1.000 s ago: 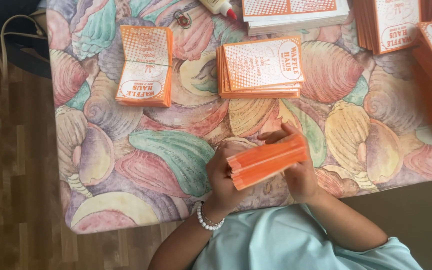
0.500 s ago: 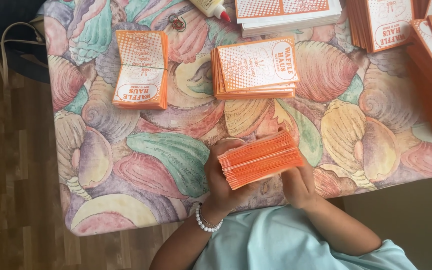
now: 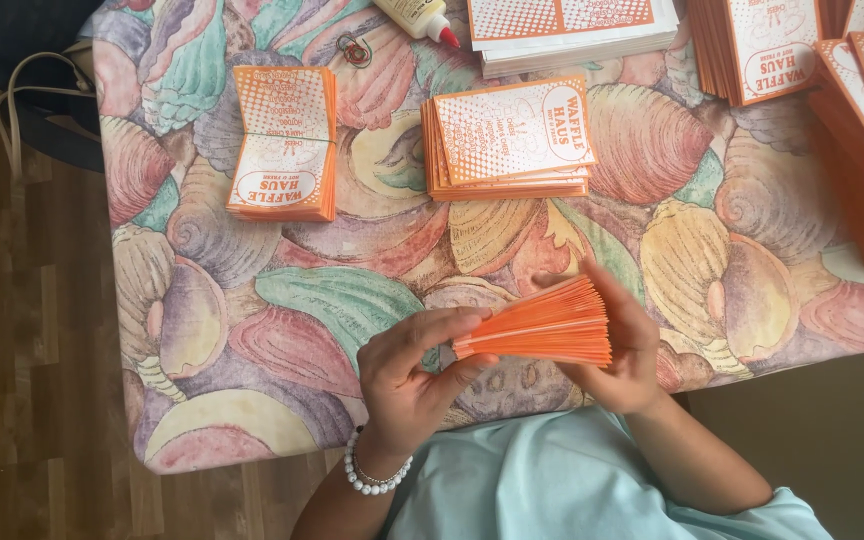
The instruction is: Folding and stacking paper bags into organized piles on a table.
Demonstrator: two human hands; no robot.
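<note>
Both my hands hold a thick stack of orange paper sleeves (image 3: 542, 326) edge-on, above the near edge of the table. My left hand (image 3: 407, 375), with a white bead bracelet at the wrist, pinches the stack's left end between thumb and fingers. My right hand (image 3: 630, 345) cups the right end from behind and below. The stack fans out slightly toward the right.
The table wears a cloth (image 3: 282, 310) printed with pastel shells. On it lie a banded bundle of orange printed sleeves (image 3: 284, 142), a loose pile (image 3: 510, 140), more piles at the right (image 3: 772, 45), white-edged sheets (image 3: 572, 25) and a glue bottle (image 3: 420, 15). Wooden floor lies left.
The stack has turned from slanting up to the right to nearly level and fanned at its right end. My left hand has slid to the stack's left end.
</note>
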